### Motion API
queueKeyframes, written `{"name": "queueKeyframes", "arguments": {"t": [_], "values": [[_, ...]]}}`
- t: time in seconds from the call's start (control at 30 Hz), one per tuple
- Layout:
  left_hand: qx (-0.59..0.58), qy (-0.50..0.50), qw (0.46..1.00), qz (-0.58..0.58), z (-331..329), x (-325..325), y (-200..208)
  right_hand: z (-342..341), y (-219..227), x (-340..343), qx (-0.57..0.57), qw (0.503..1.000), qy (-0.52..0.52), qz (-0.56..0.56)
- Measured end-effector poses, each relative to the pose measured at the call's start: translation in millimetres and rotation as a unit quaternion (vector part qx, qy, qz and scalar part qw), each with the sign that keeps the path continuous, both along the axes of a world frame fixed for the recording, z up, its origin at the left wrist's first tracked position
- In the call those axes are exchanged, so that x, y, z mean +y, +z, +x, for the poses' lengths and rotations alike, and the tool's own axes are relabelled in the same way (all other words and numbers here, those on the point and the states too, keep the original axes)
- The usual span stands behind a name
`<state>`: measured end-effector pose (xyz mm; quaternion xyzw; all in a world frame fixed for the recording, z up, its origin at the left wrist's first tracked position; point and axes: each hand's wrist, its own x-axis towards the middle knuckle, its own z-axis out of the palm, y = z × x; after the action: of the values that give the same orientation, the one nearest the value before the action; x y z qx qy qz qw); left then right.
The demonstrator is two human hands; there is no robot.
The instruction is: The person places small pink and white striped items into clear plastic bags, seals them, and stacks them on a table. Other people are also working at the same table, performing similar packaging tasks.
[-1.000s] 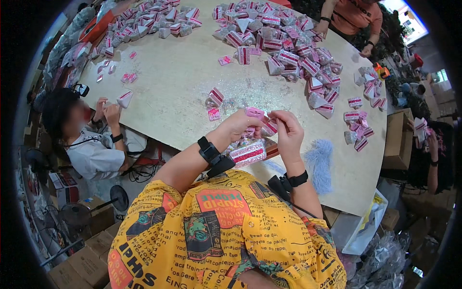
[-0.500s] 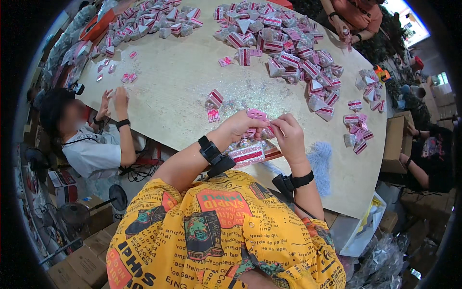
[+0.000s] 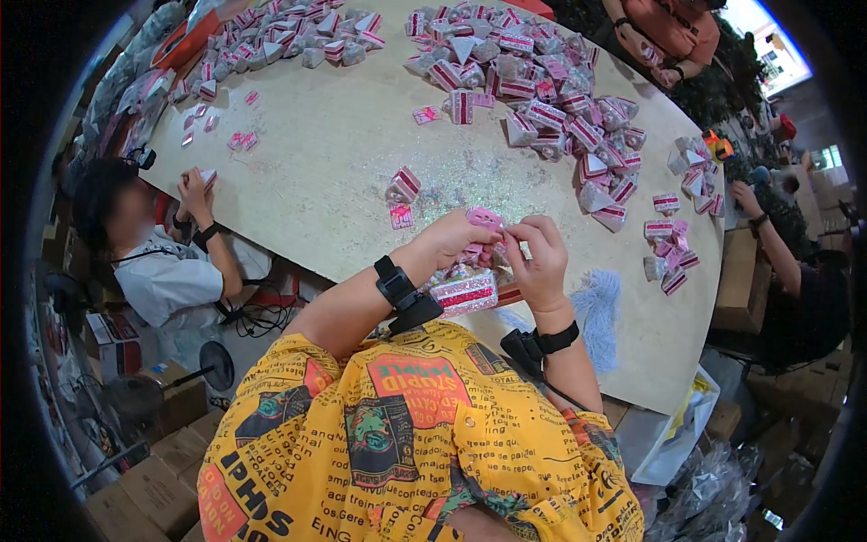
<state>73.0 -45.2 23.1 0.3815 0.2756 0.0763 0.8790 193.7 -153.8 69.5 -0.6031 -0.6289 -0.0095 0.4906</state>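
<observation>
Over the near edge of the table, my left hand [image 3: 449, 238] is closed on a pink tag [image 3: 486, 218]. Close against it on the right, my right hand [image 3: 540, 260] pinches with thumb and forefinger; what lies between those fingertips is too small to make out. Just below both hands sits a glittery cake-slice ornament [image 3: 464, 295], white with a dark red stripe. More ornaments partly show behind it, under my fingers. Farther out, another cake-slice ornament [image 3: 404, 185] lies beside a flat pink card [image 3: 401, 217].
A bundle of pale blue-white strings [image 3: 598, 316] lies right of my right hand. Large ornament piles [image 3: 546, 113] cover the far side, with a smaller group [image 3: 670, 244] at right. Co-workers sit left [image 3: 172, 253], far right [image 3: 673, 36] and right, beside a carton [image 3: 742, 280]. Glitter [image 3: 452, 172] dusts the table [image 3: 307, 194].
My right hand has shifted slightly left and down, its fingertips still by the tag. The co-worker at left lowered their hands onto a cake-slice ornament; the one at right raised an arm.
</observation>
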Motion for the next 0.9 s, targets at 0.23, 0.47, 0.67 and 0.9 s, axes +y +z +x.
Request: {"name": "queueKeyframes", "arguments": {"t": [0.23,0.47,0.67,0.9], "values": [[-0.005,-0.001,1.0,0.004,-1,-2,0,-2,-9,2,0.021,1.0,0.011,-0.018],[-0.004,-0.018,1.0,0.005,-2,-2,-3,-2,-15,4,0.003,0.999,-0.007,-0.041],[0.019,-0.015,0.999,0.048,-1,-6,7,-2,-15,2,-0.059,0.997,-0.026,-0.051],[0.015,-0.028,0.983,0.181,3,-11,7,-5,-12,-1,-0.067,0.994,-0.047,-0.068]]}}
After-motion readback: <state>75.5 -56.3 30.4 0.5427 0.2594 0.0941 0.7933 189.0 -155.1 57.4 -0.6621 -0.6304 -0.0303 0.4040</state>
